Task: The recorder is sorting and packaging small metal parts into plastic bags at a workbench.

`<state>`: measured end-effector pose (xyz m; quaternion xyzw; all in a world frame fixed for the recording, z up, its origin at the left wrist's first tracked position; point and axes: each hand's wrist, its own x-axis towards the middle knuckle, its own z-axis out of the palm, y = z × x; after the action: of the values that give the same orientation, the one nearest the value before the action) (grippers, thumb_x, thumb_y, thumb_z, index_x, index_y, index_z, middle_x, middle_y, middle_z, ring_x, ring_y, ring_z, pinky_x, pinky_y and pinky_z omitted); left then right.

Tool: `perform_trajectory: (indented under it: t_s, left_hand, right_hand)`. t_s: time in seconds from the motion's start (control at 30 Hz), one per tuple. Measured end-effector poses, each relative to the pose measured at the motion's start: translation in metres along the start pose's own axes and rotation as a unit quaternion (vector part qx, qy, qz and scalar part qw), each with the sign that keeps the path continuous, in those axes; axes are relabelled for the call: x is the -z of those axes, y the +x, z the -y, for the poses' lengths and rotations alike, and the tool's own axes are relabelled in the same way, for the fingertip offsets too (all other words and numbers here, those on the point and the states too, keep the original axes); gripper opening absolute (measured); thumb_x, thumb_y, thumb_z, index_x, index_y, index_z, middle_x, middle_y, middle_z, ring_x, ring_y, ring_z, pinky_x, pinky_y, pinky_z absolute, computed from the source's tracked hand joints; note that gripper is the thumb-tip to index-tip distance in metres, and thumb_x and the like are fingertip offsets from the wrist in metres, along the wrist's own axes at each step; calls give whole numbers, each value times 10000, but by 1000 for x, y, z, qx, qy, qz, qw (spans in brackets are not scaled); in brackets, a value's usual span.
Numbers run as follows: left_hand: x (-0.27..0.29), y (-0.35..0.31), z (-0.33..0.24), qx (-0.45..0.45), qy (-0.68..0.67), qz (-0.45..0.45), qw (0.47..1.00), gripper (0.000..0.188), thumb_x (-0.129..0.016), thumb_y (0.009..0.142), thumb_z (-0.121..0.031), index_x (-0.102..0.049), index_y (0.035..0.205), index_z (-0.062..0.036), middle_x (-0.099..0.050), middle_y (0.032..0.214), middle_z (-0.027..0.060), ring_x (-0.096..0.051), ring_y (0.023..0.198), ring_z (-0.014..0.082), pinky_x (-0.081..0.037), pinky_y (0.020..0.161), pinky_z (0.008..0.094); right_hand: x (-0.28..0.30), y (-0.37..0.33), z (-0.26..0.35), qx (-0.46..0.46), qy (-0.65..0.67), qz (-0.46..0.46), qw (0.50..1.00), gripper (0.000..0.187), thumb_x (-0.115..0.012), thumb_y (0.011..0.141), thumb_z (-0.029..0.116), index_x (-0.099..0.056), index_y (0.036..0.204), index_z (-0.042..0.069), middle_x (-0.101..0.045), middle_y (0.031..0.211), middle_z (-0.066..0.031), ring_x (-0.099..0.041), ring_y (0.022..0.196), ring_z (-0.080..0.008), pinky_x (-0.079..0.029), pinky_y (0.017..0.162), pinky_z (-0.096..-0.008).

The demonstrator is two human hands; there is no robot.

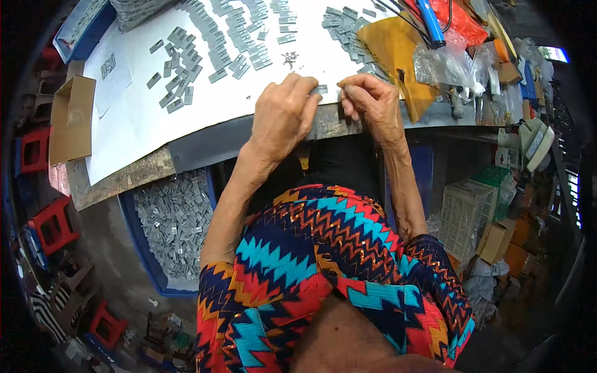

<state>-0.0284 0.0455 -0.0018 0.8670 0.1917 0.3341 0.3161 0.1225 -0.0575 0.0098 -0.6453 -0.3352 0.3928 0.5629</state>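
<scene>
Above the near table edge, my left hand (281,113) is closed, its fingers curled inward. A small grey rectangular piece (320,89) shows at the tips of its thumb and forefinger. Just right of that piece, my right hand (374,102) is pinched; anything between its fingertips is too small to name. A little pile of tiny dark parts (290,59) lies on the white sheet (227,98) beyond my left hand. Rows of similar grey pieces (214,43) cover the sheet farther off, with a looser group (179,68) to the left and another heap (345,34) to the right.
Below the table on the left stands a blue bin (144,245) full of grey pieces. An open cardboard box (73,118) sits at the left table edge. Amber film (398,56), plastic bags (451,68) and a blue-handled tool (430,22) crowd the right side. Red stools (55,230) stand at left.
</scene>
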Motion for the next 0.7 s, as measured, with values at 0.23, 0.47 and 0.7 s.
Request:
perform_trajectory:
  t_s: [0.23, 0.47, 0.7]
  left_hand:
    - [23, -8, 28, 106, 61, -23, 992, 138, -611, 735, -96, -581, 855, -37, -553, 767, 98, -531, 686, 275, -397, 631, 359]
    - [24, -6, 34, 114, 113, -30, 987, 105, -603, 733, -82, -586, 830, -45, -544, 758, 112, -543, 714, 291, -402, 628, 374]
    - [21, -5, 30, 115, 90, -46, 988, 122, -605, 731, -26, -592, 853, -15, -533, 717, 124, -549, 581, 256, -431, 547, 336]
  right_hand:
    - [11, -6, 9, 8, 8, 0, 1000, 124, -529, 821, 39, -587, 887, -48, -564, 670, -44, -516, 546, -76, -391, 461, -182]
    - [34, -18, 14, 43, 48, -48, 997, 119, -527, 814, 18, -578, 884, -63, -567, 704, -74, -513, 543, -96, -387, 459, -193]
    - [90, -14, 1, 84, 37, -158, 983, 120, -519, 813, 15, -572, 871, -77, -559, 675, -78, -496, 521, -91, -375, 458, -197]
